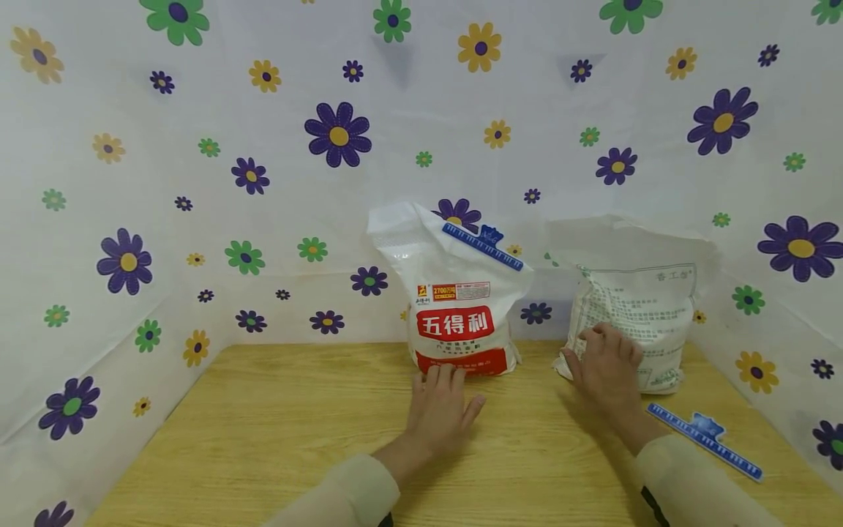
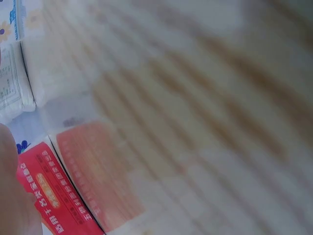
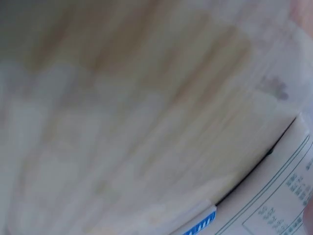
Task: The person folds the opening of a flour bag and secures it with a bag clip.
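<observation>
A white flour bag with red lettering stands at the back of the table. A blue sealing clip lies slantwise across its upper right part. My left hand is at the bag's lower front edge, fingers extended and no grip on it; contact is unclear. On the right stands a second white bag with green print and a loose, pale top. My right hand is in front of its lower left part, fingers loosely bent. In the right wrist view, only a fingertip shows beside the printed bag.
Another blue clip, with ruler-like marks, lies on the wooden table by my right forearm. White cloth walls with flower prints close off the back and both sides.
</observation>
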Action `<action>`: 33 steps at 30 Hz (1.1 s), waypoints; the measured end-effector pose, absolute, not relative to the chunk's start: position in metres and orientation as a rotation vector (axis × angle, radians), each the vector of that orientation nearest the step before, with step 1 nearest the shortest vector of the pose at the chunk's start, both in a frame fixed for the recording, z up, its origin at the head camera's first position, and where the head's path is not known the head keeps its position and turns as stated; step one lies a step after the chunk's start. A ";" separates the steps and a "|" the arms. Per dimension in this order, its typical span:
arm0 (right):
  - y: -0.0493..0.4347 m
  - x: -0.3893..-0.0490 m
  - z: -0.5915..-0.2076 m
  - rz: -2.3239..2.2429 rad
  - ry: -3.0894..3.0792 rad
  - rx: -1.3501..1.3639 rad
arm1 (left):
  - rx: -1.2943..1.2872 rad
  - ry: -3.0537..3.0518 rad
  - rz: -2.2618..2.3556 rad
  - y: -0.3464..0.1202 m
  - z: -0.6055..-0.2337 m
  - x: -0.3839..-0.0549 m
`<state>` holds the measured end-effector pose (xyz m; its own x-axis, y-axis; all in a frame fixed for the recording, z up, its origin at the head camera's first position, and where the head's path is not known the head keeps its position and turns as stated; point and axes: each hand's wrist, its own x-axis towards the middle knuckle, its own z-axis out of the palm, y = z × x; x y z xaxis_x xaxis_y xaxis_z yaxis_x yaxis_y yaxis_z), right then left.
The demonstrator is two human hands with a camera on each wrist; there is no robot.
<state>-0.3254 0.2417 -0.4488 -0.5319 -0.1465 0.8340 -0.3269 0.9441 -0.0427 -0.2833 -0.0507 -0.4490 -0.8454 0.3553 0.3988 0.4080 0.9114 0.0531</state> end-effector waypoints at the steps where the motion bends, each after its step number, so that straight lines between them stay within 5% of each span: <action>1: 0.244 -0.326 -0.448 0.220 -2.127 0.329 | -0.572 -2.671 -0.177 -0.050 -0.450 -0.283; 17: 0.278 -0.328 -0.410 0.214 -2.317 0.017 | -0.641 -2.624 -0.103 -0.033 -0.452 -0.286; 33: 0.286 -0.342 -0.422 0.050 -1.997 0.261 | -0.655 -2.635 -0.060 -0.030 -0.454 -0.284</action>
